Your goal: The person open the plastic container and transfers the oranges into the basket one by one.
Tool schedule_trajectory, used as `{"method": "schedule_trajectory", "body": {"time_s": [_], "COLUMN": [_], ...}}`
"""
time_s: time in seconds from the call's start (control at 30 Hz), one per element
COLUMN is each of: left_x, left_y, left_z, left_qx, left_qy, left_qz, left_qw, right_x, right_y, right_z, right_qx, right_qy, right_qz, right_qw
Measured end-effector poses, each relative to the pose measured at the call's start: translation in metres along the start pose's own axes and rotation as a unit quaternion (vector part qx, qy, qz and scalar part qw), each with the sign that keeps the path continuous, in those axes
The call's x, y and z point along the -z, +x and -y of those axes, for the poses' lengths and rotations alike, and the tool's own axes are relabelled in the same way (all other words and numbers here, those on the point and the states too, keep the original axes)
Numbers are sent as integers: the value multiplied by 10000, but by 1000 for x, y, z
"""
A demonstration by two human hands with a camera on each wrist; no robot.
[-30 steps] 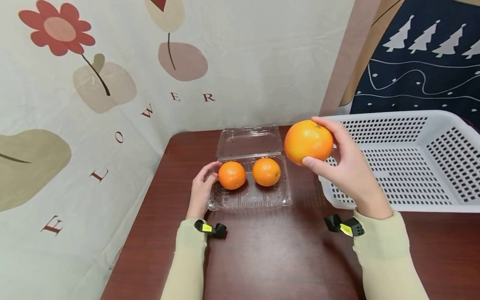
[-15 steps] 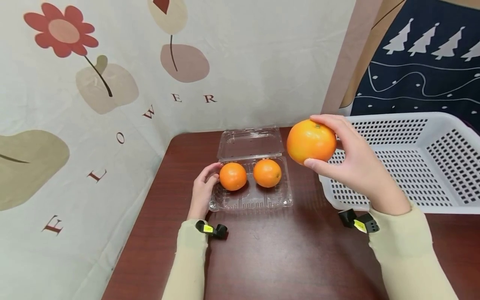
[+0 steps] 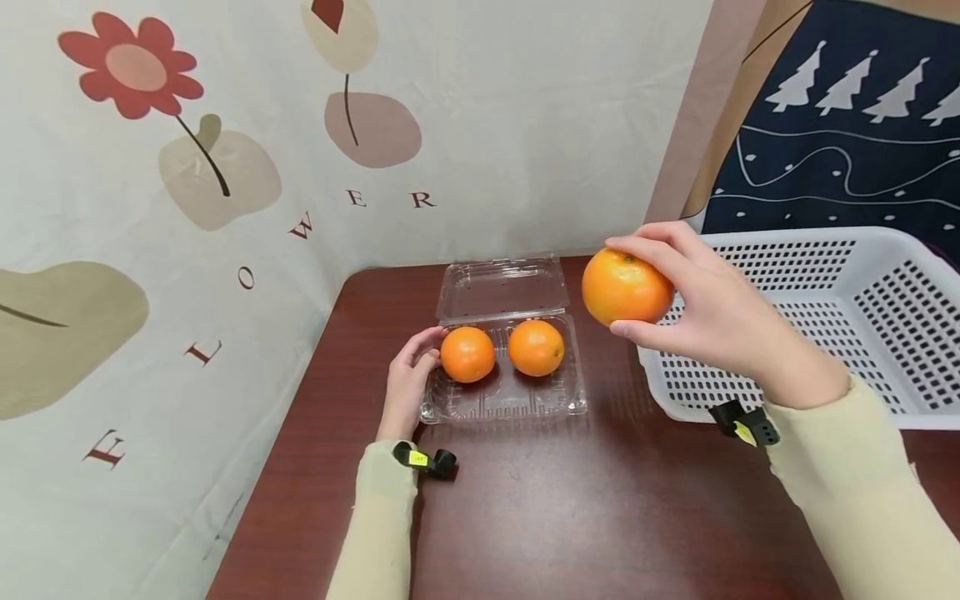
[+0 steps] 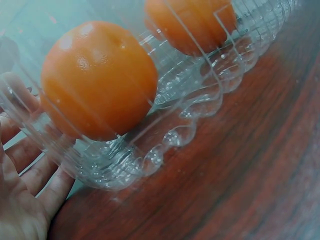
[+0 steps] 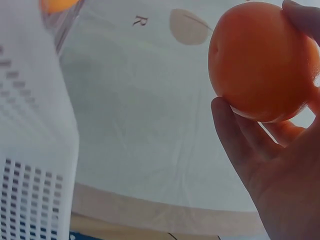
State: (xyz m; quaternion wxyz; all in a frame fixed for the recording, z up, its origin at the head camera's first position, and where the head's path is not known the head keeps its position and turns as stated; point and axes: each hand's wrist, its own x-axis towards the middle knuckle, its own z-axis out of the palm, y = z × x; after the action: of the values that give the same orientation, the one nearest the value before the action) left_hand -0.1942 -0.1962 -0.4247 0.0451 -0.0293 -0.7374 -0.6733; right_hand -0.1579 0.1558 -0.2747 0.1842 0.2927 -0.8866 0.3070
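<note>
My right hand holds an orange in the air between thumb and fingers, near the left end of a basket. In the right wrist view, fingers wrap the same orange from below and the side. A clear plastic clamshell box lies on the table with its lid folded back. Inside it sit two more oranges, a left orange and a right orange. My left hand grips the box's left side; the left wrist view shows its fingers against the clear wall.
A white perforated plastic basket stands on the right of the dark wooden table. Behind the table hangs a pale cloth with printed flowers and letters. A navy cloth with white trees hangs behind the basket.
My right hand has shifted right with the orange, its wrist turning over the basket's left part. The fingers now lie more over the orange's top. The left hand keeps its place on the box.
</note>
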Motion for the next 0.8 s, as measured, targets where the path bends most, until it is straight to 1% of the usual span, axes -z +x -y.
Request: {"method": "schedule_trajectory", "body": {"time_s": [0.13, 0.27, 0.4, 0.63, 0.8], "left_x": [0, 1, 2, 2, 2], "left_y": [1, 0, 0, -2, -1], "left_z": [0, 0, 2, 0, -1], "left_qx": [-4, 44, 126, 134, 155], "left_qy": [49, 49, 57, 52, 17], "left_qz": [0, 7, 11, -24, -36], "left_qw": [10000, 10000, 9999, 9999, 9999], "right_x": [3, 4, 2, 4, 7], "right_y": [2, 2, 1, 2, 3], "right_z": [-5, -10, -14, -21, -27], "right_qx": [52, -35, -99, 77, -8], "right_qy": [-289, -504, -556, -674, -726], "right_qz": [162, 355, 453, 452, 601], "right_qw": [9994, 9981, 9974, 9967, 9955]}}
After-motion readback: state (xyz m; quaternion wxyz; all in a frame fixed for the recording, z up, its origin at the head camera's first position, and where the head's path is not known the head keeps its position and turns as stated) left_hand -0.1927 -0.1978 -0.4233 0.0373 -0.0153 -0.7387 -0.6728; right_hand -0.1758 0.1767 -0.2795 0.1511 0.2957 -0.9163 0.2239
